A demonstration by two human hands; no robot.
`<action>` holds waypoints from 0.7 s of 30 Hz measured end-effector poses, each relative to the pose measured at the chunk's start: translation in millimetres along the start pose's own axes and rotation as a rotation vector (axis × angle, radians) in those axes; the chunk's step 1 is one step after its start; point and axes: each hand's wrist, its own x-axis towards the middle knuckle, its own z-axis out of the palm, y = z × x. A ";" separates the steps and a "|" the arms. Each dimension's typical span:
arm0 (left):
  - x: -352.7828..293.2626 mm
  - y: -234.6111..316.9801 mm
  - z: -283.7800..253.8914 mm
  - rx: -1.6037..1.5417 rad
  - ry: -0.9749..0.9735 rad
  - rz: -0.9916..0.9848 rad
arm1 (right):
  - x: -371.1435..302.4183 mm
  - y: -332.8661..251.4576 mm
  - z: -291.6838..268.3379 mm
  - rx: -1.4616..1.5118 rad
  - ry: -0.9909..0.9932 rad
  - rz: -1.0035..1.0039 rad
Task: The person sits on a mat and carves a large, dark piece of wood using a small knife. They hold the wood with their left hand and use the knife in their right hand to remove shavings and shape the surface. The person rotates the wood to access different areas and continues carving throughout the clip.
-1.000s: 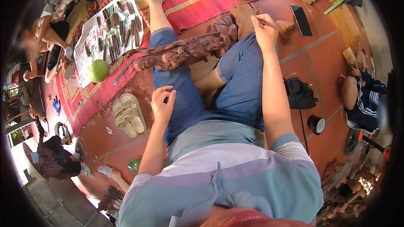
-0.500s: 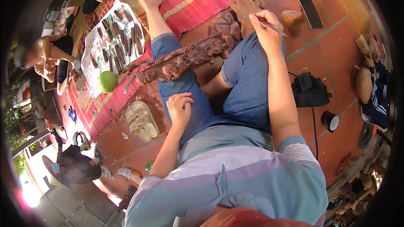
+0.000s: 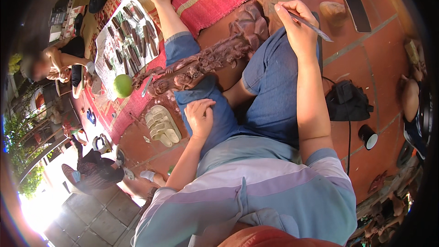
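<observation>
Reddish-brown wood, carved all over, lies across the seated person's lap: a long carving (image 3: 201,61) that runs from about nine o'clock up toward one o'clock, its thick end resting on the tiled floor (image 3: 384,55) near the raised knee. Propped on the thigh this way, it sits steady and close under the working hand. The right hand (image 3: 299,25), at one o'clock, has its grip closed around a thin metal tool (image 3: 311,25), held like a pen so the point can be guided finely; the tip end is hidden behind the fingers. The left hand (image 3: 200,116), near the centre, rests on the blue denim of the thigh with fingers curled loosely together, holding nothing, just below the carving's narrow end.

At ten o'clock a white sheet (image 3: 121,41) carries rows of dark chisels, laid out side by side within reach. A green round fruit (image 3: 122,85) sits at its lower edge, and a pair of pale sandals (image 3: 163,126) lies beside the leg. A dark phone (image 3: 354,0) lies at two o'clock.
</observation>
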 end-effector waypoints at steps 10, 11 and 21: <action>-0.4 4.5 -3.4 -0.021 0.006 -0.068 | 0.4 11.3 0.4 0.140 0.047 0.038; -1.7 2.8 -3.1 -0.064 0.022 -0.078 | 0.3 10.9 0.2 0.162 0.049 0.048; -15.4 -17.1 2.3 -0.110 0.095 -0.055 | -6.6 6.5 -2.6 0.253 -0.027 0.087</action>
